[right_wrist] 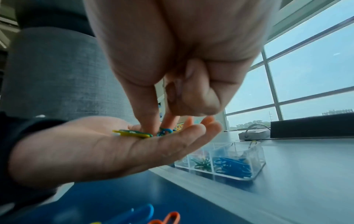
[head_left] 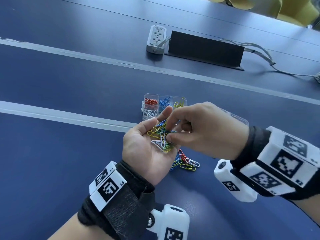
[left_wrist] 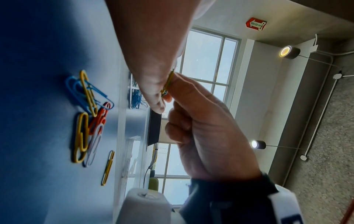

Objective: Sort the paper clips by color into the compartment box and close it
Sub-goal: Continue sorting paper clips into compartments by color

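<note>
My left hand (head_left: 152,135) lies palm up above the blue table, fingers relaxed, carrying a heap of mixed paper clips (head_left: 161,137) in yellow, white, blue and green. My right hand (head_left: 170,130) reaches down into that heap, its thumb and forefinger pinching a dark clip; the other fingers are curled. The clear compartment box (head_left: 164,106) stands open just beyond my hands, with red, blue, yellow and white clips in separate cells. The right wrist view shows green clips (right_wrist: 203,164) and blue clips (right_wrist: 231,166) in the box's near cells. Its lid (head_left: 239,118) is mostly hidden behind my right hand.
Several loose clips (head_left: 185,161) lie on the table (head_left: 69,153) under my hands. A white power strip (head_left: 156,38) and a black box (head_left: 206,47) with grey cables sit further back. Pale stripes cross the tabletop.
</note>
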A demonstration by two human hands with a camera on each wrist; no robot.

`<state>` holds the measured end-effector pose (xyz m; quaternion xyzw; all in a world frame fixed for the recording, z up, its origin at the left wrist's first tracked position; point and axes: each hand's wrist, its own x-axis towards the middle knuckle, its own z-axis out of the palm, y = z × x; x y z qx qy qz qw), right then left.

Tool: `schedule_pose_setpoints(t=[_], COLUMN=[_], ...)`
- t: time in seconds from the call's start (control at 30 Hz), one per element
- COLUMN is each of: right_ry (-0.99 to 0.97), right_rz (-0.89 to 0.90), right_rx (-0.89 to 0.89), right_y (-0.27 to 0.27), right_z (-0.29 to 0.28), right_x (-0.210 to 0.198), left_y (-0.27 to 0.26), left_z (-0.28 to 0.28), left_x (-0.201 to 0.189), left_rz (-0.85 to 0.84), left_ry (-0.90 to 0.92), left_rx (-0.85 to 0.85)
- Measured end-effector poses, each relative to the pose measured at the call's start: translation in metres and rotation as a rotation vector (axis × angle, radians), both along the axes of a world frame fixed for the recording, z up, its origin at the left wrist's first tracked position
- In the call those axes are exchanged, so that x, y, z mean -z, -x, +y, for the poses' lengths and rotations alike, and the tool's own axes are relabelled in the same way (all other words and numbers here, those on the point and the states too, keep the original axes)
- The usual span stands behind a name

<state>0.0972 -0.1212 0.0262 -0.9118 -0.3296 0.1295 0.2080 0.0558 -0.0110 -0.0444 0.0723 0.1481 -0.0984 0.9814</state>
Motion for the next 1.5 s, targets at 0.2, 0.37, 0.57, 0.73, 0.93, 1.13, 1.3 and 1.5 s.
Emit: schedule_pose_setpoints(t=[0.2, 0.37, 0.57, 0.73, 0.93, 1.13, 1.3, 1.5], right_ry=[-0.145, -0.366, -0.419, -0.399, -0.670, -0.585, -0.018, 0.073], right_rz=[0.117, 0.433, 0.439, 0.404, 0.861, 1.016, 0.233, 0.126], right_rx=[0.090, 0.204, 0.239, 0.247, 0.477, 0.336, 0.002, -0.072], right_y=[-0.007, -0.011, -0.013, -0.010, -0.021, -0.018, 0.000, -0.001], right_z=[0.002, 0.001, -0.001, 0.000, -0.006, -0.013, -0.006, -0.006], right_x=[0.001, -0.004, -0.001, -0.004, -0.012, -0.017, -0.006, -0.003], left_y=[0.002, 0.002, 0.001, 0.001, 0.000, 0.001, 0.001, 0.001], left_z=[-0.001, -0.002, -0.002, -0.004, -0.002, -0.002, 0.000, 0.000], left_x=[-0.003, -0.004, -0.004, -0.005, -0.005, -0.005, -0.004, -0.004], left_rz=[0.023, 0.022, 0.019, 0.025, 0.043, 0.041, 0.037, 0.057], left_ry=[-0.007, 0.031, 0.026, 0.009, 0.002, 0.004, -0.003, 0.020], left_rx=[0.007, 0.022, 0.033, 0.030, 0.014, 0.004, 0.019, 0.039])
